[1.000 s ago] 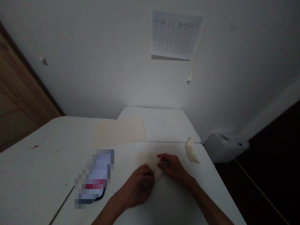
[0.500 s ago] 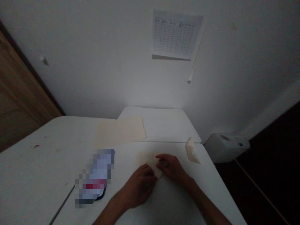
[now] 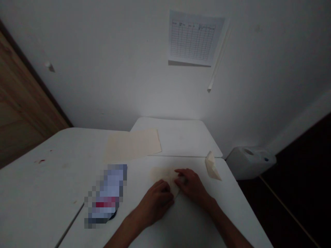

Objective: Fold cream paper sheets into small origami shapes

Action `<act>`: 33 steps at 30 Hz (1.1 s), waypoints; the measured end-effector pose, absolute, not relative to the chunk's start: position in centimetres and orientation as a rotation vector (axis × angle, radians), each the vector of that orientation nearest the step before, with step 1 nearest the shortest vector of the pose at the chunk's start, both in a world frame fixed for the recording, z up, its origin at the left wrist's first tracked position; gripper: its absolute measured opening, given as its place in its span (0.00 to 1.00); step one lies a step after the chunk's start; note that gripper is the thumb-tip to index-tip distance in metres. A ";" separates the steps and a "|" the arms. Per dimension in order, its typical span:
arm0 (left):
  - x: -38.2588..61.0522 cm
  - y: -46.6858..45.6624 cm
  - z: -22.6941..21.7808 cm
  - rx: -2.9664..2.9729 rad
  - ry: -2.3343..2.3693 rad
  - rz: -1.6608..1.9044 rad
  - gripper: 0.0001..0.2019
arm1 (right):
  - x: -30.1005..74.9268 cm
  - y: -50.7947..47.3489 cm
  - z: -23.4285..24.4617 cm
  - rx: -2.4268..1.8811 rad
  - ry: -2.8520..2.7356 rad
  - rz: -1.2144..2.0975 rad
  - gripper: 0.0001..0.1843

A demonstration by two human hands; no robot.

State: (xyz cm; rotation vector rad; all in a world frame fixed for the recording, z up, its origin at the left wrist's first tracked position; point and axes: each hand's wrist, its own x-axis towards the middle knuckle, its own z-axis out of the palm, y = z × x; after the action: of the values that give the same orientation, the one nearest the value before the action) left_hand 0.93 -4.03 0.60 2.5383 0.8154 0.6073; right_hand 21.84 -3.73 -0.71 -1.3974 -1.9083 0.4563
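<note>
A cream sheet of paper, partly folded, lies flat on the white table in front of me. My left hand rests on its near left part with the fingers curled and pressed down. My right hand lies on its right part, fingertips pinching and pressing the fold. Both hands touch the paper. The paper's near corner is hidden under my fingers.
A small folded cream paper shape stands to the right near the table's edge. A larger cream sheet lies farther back. A blurred-out flat object lies at the left. A printed chart hangs on the wall; a white bin stands on the floor.
Both hands have shifted only slightly on the paper; my right hand's fingers have slid a little along the fold. The view has barely moved.
</note>
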 end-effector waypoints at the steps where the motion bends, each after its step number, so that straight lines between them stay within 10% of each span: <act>1: 0.9 -4.1 0.8 2.531 0.811 0.609 0.09 | 22.1 -3.9 -0.6 -1.412 -1.897 0.453 0.19; 33: 0.2 -4.2 1.8 2.395 0.708 0.663 0.08 | 21.5 -4.0 -1.3 -1.484 -1.895 0.344 0.19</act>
State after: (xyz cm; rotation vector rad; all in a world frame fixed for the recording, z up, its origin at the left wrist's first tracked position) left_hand 0.17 -4.15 1.84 2.3950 0.7076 0.6628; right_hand 21.47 -4.01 -1.25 -1.4835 -1.8946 0.3442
